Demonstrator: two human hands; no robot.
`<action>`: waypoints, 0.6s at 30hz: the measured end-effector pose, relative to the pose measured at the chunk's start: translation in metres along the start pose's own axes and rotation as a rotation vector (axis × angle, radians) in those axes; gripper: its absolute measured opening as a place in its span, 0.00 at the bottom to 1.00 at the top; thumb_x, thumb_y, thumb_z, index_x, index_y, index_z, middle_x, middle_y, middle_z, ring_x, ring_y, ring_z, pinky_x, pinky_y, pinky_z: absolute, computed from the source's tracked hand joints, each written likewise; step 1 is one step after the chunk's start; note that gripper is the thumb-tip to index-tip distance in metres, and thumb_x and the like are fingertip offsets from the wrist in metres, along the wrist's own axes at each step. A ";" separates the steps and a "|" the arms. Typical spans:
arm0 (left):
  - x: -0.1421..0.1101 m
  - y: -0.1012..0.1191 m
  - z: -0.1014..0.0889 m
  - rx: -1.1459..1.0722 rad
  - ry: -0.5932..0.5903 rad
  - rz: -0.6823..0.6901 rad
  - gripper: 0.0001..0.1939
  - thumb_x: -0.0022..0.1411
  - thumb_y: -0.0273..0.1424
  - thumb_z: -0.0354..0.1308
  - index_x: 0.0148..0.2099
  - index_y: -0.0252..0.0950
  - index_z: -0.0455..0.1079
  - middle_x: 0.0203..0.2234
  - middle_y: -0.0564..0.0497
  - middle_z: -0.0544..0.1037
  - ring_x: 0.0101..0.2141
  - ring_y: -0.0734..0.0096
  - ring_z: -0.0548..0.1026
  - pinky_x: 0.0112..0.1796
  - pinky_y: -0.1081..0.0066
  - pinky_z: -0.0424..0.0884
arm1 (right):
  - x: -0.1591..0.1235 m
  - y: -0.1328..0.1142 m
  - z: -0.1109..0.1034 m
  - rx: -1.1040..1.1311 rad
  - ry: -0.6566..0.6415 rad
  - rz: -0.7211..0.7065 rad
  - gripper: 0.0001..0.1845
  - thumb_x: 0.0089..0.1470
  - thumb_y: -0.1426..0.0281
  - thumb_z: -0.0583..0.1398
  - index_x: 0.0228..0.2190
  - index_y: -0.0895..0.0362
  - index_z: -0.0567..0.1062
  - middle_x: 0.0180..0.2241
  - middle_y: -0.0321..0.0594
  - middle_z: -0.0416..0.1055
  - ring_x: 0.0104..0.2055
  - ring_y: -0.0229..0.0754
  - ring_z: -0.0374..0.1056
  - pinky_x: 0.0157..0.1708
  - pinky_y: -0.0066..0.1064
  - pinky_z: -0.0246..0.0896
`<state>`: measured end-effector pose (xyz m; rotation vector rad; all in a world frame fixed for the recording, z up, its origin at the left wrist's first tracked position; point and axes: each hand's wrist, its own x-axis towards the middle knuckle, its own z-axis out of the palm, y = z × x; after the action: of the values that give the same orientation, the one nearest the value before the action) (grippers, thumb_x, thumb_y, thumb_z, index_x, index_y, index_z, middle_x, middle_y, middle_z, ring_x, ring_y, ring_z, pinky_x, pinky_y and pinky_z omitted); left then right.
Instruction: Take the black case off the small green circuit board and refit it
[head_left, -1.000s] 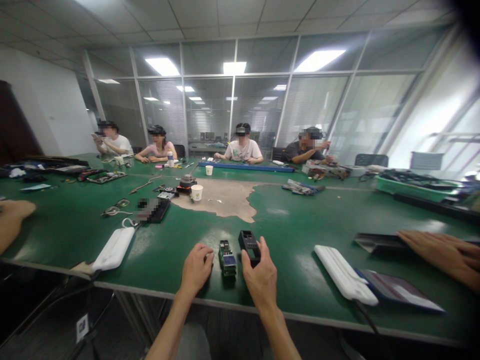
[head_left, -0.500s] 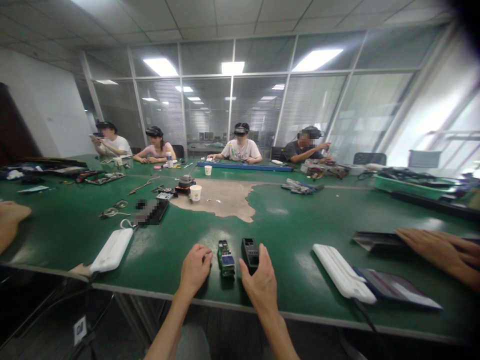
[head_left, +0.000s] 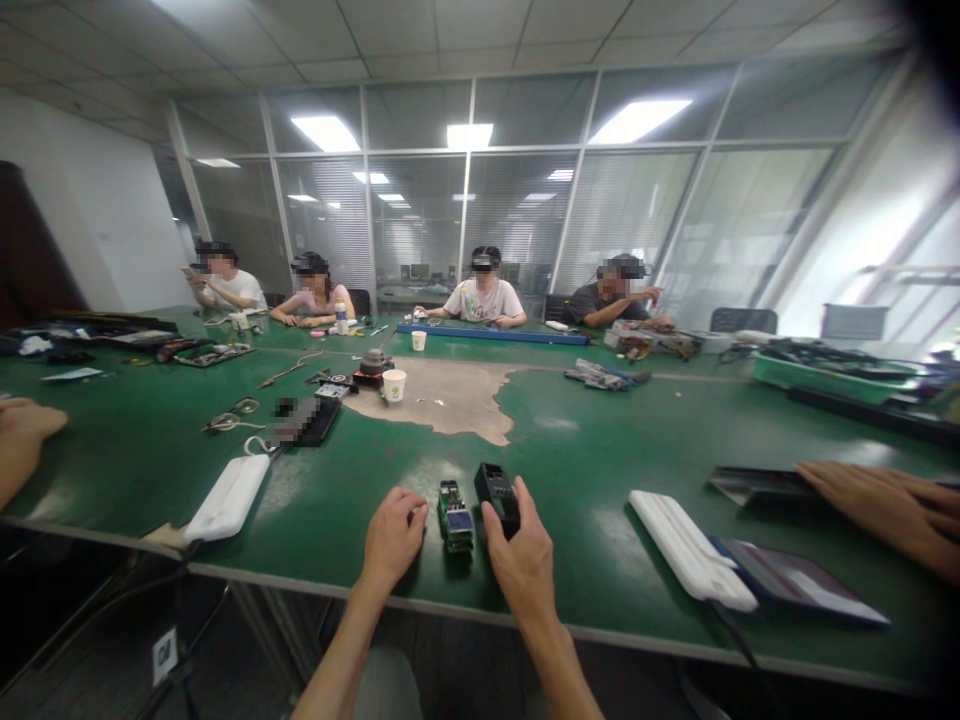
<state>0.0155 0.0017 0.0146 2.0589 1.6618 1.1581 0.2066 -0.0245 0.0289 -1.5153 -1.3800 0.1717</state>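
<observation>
My right hand (head_left: pixel 521 550) grips a black plastic housing (head_left: pixel 496 490) between thumb and fingers at the near side of the green table. The housing has openings in its top end and leans to the left; my fingers hide its lower right part. Just left of it lies a green circuit board assembly (head_left: pixel 455 520) with a small bluish screen, touched by neither hand. On the assembly's other side my left hand (head_left: pixel 394 530) rests on the table with its fingers curled together. Whatever those fingers may hold is hidden.
White power banks (head_left: pixel 229 497) with cables lie on both sides. A brown torn sheet (head_left: pixel 465 395) and a paper cup (head_left: pixel 394 385) sit mid-table. Gloves (head_left: pixel 600 375) and a green basket (head_left: pixel 832 375) are farther off. Another person's hands (head_left: pixel 885 505) rest at right; several people sit opposite.
The black housing has turned in my right hand, its top end swinging left and slightly up. My left hand and the circuit board assembly stay about where they were.
</observation>
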 end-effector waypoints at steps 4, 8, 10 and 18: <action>0.000 -0.001 0.001 -0.003 0.000 0.006 0.11 0.64 0.32 0.50 0.37 0.39 0.75 0.36 0.50 0.74 0.38 0.71 0.72 0.44 0.72 0.66 | 0.004 -0.033 0.001 0.049 -0.031 -0.057 0.36 0.57 0.56 0.55 0.61 0.62 0.58 0.58 0.52 0.62 0.60 0.51 0.60 0.58 0.44 0.54; 0.000 -0.002 0.002 -0.002 0.006 0.001 0.11 0.64 0.32 0.50 0.37 0.39 0.74 0.36 0.50 0.74 0.38 0.71 0.72 0.43 0.72 0.66 | -0.001 -0.050 0.013 0.030 -0.077 -0.078 0.36 0.57 0.57 0.55 0.60 0.65 0.58 0.58 0.55 0.62 0.59 0.53 0.60 0.57 0.44 0.56; 0.000 -0.003 0.002 0.000 0.007 -0.009 0.11 0.64 0.33 0.50 0.37 0.39 0.74 0.36 0.51 0.73 0.37 0.72 0.72 0.42 0.73 0.66 | -0.005 -0.050 0.020 0.010 -0.095 -0.089 0.36 0.57 0.58 0.55 0.60 0.66 0.58 0.58 0.57 0.62 0.59 0.53 0.60 0.57 0.45 0.56; 0.000 -0.002 -0.001 -0.007 -0.003 -0.018 0.12 0.64 0.33 0.49 0.37 0.39 0.74 0.36 0.50 0.74 0.37 0.72 0.72 0.40 0.73 0.66 | -0.017 -0.040 0.036 -0.060 -0.132 -0.161 0.36 0.57 0.63 0.54 0.61 0.68 0.55 0.58 0.57 0.61 0.59 0.53 0.60 0.56 0.44 0.57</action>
<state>0.0134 0.0019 0.0133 2.0364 1.6683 1.1528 0.1501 -0.0250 0.0337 -1.4555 -1.6188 0.1322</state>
